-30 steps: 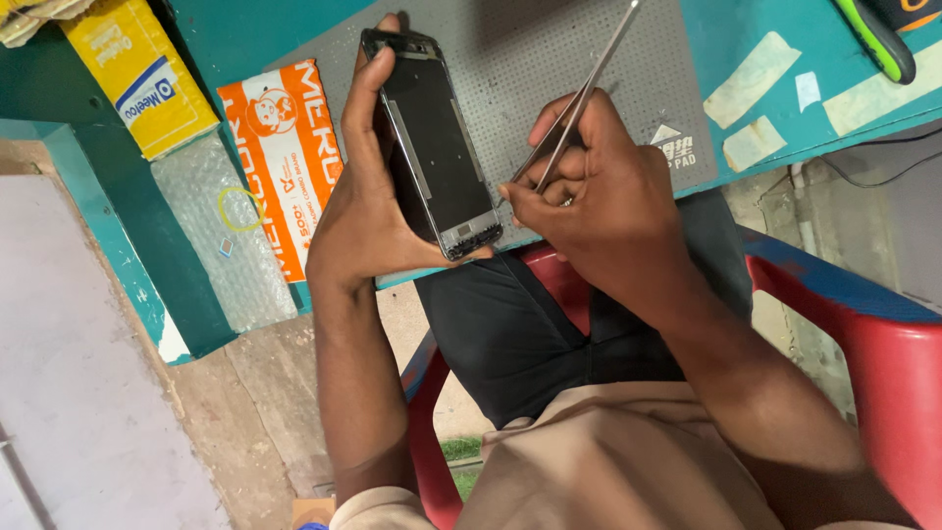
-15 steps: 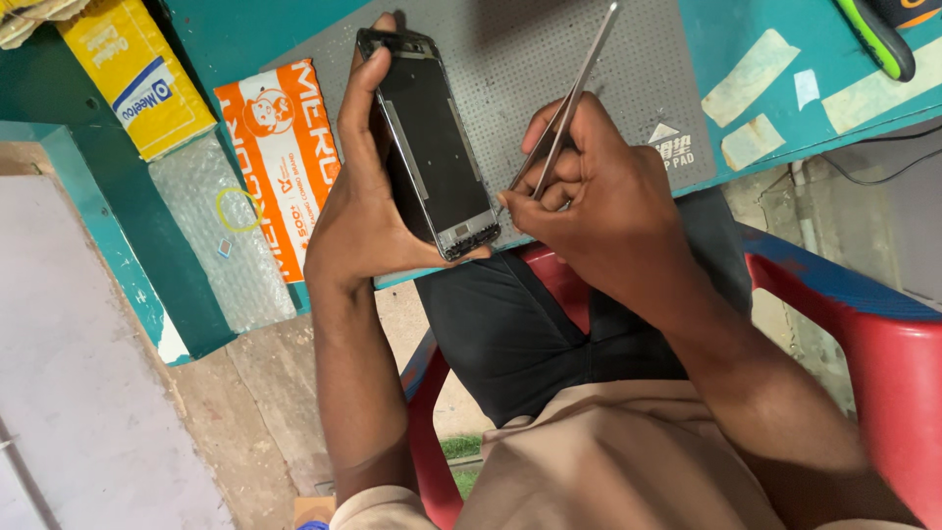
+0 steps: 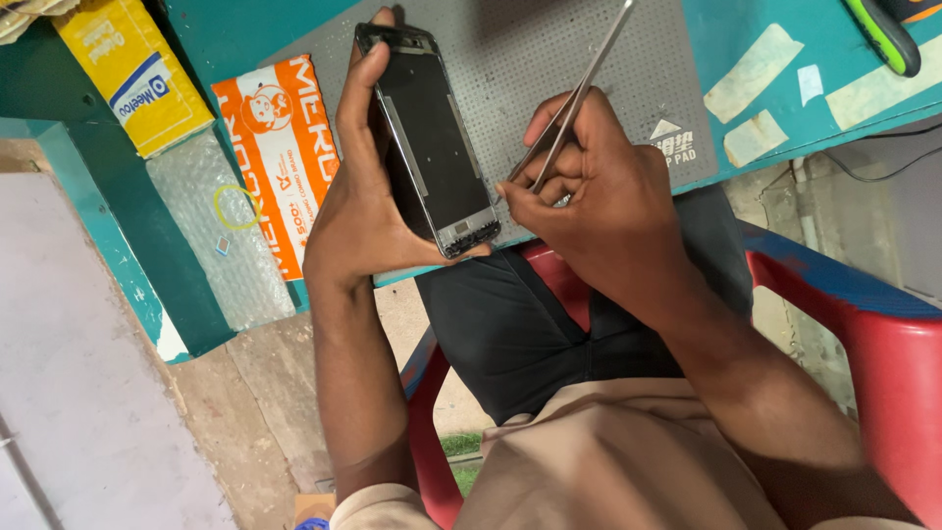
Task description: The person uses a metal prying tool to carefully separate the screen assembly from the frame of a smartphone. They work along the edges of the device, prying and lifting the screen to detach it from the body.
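Above the grey mat [image 3: 549,79], at its 6 o'clock edge: left hand [image 3: 368,206] fingers clamped round the opened phone [image 3: 427,142], tilted for access; right hand [image 3: 599,186] pinching tweezers [image 3: 574,108], tips at the phone's 3 o'clock side. Orange packet [image 3: 280,147] at 9 o'clock.

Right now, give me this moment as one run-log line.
left hand: grips opened phone upright | right hand: holds metal tweezers, tip at phone's lower edge | under: grey perforated mat, teal bench
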